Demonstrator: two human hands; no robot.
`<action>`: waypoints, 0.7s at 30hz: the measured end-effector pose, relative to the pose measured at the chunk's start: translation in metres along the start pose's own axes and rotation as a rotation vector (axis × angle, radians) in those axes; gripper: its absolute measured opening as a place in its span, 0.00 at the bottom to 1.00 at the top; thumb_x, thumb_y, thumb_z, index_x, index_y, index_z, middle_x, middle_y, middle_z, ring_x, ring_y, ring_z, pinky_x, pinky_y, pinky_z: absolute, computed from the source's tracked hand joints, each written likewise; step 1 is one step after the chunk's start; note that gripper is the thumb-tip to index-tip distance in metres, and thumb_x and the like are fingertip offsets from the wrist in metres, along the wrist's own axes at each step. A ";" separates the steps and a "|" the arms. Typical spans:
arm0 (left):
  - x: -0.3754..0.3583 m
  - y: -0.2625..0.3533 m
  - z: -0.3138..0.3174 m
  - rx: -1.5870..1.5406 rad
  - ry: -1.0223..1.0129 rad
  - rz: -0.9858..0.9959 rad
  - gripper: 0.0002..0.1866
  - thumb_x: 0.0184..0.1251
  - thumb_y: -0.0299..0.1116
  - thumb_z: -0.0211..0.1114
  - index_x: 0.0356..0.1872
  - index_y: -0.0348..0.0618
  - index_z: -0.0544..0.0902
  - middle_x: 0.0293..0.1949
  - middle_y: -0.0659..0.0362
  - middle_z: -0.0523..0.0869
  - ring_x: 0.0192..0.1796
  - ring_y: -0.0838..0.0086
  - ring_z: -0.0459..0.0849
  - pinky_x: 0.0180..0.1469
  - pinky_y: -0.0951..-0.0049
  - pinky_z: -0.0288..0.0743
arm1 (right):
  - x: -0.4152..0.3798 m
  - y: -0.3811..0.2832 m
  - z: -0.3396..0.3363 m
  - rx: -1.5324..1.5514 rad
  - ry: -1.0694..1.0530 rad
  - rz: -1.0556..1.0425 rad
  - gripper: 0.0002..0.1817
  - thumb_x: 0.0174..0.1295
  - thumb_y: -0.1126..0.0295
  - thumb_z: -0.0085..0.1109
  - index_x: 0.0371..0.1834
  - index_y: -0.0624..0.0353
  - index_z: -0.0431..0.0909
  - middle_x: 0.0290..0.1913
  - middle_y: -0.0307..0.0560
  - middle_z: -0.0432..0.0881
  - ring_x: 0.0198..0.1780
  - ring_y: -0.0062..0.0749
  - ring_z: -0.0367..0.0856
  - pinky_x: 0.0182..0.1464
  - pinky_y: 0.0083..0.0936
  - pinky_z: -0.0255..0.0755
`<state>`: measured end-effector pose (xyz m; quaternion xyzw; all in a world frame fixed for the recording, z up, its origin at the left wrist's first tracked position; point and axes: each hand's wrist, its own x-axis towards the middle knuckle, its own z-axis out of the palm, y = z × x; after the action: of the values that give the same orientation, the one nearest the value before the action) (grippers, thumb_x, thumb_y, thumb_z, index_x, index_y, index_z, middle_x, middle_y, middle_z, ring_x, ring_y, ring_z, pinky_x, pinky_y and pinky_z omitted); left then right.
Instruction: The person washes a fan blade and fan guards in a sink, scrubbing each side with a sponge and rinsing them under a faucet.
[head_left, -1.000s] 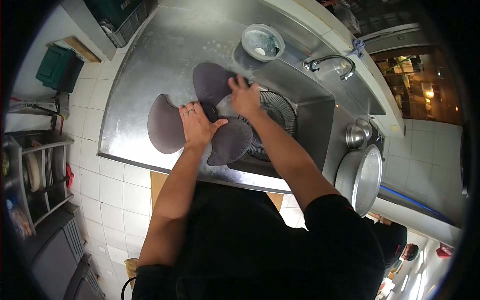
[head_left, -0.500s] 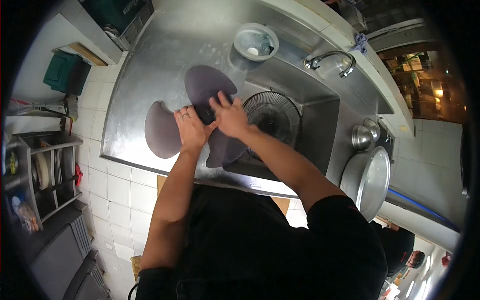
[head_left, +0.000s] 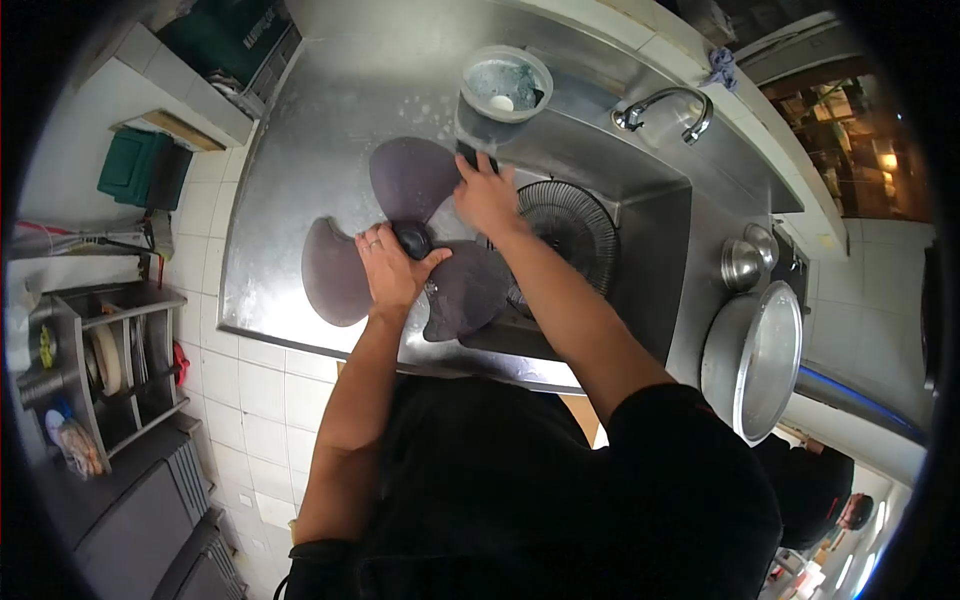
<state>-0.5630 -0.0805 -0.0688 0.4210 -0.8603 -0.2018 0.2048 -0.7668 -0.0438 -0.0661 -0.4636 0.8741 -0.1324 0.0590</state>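
A purple-grey three-lobed fan blade (head_left: 408,178) lies on the steel counter, one lobe reaching over the sink's edge. My left hand (head_left: 390,270) grips it beside the dark hub (head_left: 412,240), fingers on one side and thumb stretched across the near lobe. Past the upper lobe's right edge, my right hand (head_left: 490,203) holds a small dark scouring pad (head_left: 477,156) under its fingertips. A round black fan guard (head_left: 590,225) rests in the sink, partly hidden by my right forearm. Behind it, a pale tub (head_left: 468,90) contains cloudy water and something white.
A curved tap (head_left: 665,95) rises behind the sink (head_left: 650,260). Metal bowls (head_left: 742,262) and a large steel basin (head_left: 725,360) stand to the right. A shelf rack (head_left: 120,350) is at the left. Another person (head_left: 805,490) is at the lower right.
My right hand has moved from beside the hub up and right, beyond the upper lobe, with the dark pad now visible. My left hand stays at the hub. The view has shifted slightly.
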 end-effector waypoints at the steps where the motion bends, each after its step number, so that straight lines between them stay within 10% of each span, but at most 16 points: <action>1: -0.001 -0.005 0.007 -0.018 0.040 0.028 0.60 0.41 0.69 0.82 0.62 0.23 0.72 0.59 0.37 0.77 0.67 0.38 0.71 0.79 0.38 0.54 | -0.019 0.002 -0.003 0.023 -0.001 0.027 0.33 0.67 0.62 0.57 0.78 0.40 0.73 0.78 0.55 0.72 0.65 0.67 0.74 0.70 0.50 0.67; 8: 0.000 -0.023 0.010 -0.120 0.077 0.220 0.58 0.38 0.64 0.85 0.61 0.27 0.70 0.55 0.39 0.76 0.62 0.41 0.71 0.74 0.41 0.60 | 0.024 -0.023 0.002 0.401 0.181 -0.042 0.29 0.63 0.61 0.59 0.71 0.44 0.80 0.69 0.52 0.81 0.65 0.52 0.78 0.70 0.45 0.68; 14: 0.001 -0.023 0.013 -0.150 0.069 0.195 0.56 0.40 0.62 0.86 0.61 0.27 0.70 0.55 0.40 0.77 0.61 0.43 0.72 0.75 0.42 0.59 | 0.045 -0.116 -0.006 0.101 -0.095 -0.266 0.30 0.63 0.59 0.61 0.72 0.44 0.78 0.71 0.39 0.79 0.68 0.46 0.76 0.69 0.46 0.71; 19: -0.005 -0.018 0.014 -0.144 0.068 0.098 0.59 0.41 0.68 0.83 0.63 0.28 0.69 0.59 0.42 0.77 0.67 0.42 0.71 0.79 0.35 0.53 | -0.008 -0.018 0.018 -0.080 0.138 0.103 0.32 0.64 0.58 0.59 0.74 0.53 0.76 0.70 0.48 0.77 0.66 0.52 0.77 0.67 0.50 0.69; 21: -0.003 -0.017 0.015 -0.099 0.080 0.117 0.61 0.40 0.69 0.82 0.64 0.26 0.68 0.61 0.41 0.75 0.68 0.42 0.70 0.79 0.36 0.53 | -0.051 0.001 0.013 -0.109 0.145 -0.081 0.33 0.61 0.58 0.61 0.72 0.53 0.78 0.70 0.51 0.79 0.56 0.59 0.80 0.63 0.52 0.72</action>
<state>-0.5579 -0.0852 -0.0909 0.3673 -0.8635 -0.2148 0.2709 -0.7356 -0.0036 -0.0799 -0.4904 0.8624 -0.1203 -0.0352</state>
